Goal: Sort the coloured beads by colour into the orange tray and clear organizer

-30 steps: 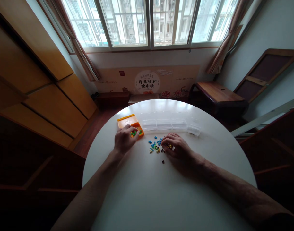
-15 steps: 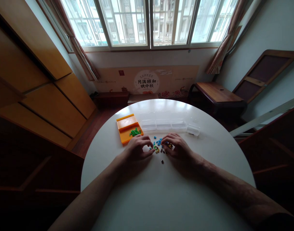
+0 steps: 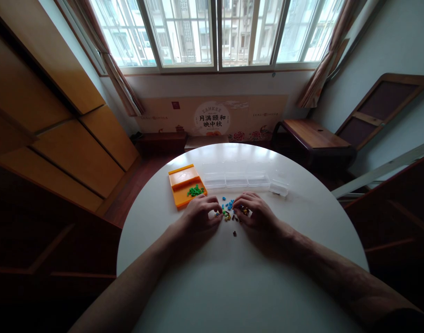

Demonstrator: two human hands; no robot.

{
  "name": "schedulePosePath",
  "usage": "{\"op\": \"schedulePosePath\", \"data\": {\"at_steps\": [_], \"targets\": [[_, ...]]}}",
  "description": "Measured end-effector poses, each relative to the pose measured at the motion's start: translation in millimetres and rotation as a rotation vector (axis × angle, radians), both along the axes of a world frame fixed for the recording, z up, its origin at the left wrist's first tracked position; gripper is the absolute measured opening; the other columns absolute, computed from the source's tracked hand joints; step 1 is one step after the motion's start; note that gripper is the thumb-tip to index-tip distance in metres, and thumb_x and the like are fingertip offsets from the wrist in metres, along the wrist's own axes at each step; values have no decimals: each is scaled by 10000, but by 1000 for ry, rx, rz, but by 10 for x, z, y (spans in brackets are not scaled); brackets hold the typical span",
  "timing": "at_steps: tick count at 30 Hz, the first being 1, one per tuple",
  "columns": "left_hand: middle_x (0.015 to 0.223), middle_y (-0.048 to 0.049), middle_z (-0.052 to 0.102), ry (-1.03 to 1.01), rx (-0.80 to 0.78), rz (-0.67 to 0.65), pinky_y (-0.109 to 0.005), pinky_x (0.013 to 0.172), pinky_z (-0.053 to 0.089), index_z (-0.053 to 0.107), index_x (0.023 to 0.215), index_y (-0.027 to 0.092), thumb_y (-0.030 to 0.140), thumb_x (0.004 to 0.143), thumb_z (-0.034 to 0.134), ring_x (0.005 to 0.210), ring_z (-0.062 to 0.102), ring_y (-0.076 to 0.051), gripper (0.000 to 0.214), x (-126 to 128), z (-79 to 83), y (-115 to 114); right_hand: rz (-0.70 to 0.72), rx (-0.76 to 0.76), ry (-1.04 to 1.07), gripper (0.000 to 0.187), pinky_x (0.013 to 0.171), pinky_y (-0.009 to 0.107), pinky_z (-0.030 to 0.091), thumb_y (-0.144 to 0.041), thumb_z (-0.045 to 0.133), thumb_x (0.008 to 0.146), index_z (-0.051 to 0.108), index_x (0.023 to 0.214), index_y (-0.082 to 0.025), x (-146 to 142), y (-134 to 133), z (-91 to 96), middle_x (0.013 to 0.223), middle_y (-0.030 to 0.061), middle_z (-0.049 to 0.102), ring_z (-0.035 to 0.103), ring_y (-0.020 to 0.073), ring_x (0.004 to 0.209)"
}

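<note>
Left grip (image 3: 201,212) and right grip (image 3: 256,211) are held curled at loose pieces (image 3: 230,204) on the desk (image 3: 229,282); whether anything is pinched cannot be told. Green pieces (image 3: 196,190) are contained in the orange box (image 3: 180,199), beside the clear box (image 3: 236,180).

Dim, backlit by bright window (image 3: 184,34); glare along far edge of surface (image 3: 215,273); soft shadow under right hand (image 3: 256,210); frame edges stretched.

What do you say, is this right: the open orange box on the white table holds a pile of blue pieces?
The colour is wrong: the head view shows a pile of green pieces in the open orange box on the white table.
</note>
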State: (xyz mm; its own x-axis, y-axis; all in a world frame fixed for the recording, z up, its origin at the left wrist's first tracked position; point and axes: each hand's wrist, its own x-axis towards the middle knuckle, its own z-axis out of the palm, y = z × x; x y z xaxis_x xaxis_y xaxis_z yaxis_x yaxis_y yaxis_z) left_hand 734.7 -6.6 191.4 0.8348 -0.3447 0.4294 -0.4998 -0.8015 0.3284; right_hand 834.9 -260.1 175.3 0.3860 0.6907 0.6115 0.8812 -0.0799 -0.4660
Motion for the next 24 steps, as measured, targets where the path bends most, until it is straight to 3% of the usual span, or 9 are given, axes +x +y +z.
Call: {"op": "schedulePosePath", "data": {"at_steps": [19,24], "targets": [[987,-31,779,2,-26,4,-320,806,532,810,968,251,272,959,787,846,689,-188,33,42,-73,5,23,-8,5,84,935,422,558,-185,689,998,725,1015,-259,-8,3,19,1000,50,781,708,240,943],[947,-46,761,-7,-116,11,-296,745,519,804,959,228,320,992,762,808,679,-170,106,27,-45,-39,31,-14,-25,43,941,425,558,-235,741,997,722,1028,-259,-10,5,15,1004,50,781,705,240,939]]}}
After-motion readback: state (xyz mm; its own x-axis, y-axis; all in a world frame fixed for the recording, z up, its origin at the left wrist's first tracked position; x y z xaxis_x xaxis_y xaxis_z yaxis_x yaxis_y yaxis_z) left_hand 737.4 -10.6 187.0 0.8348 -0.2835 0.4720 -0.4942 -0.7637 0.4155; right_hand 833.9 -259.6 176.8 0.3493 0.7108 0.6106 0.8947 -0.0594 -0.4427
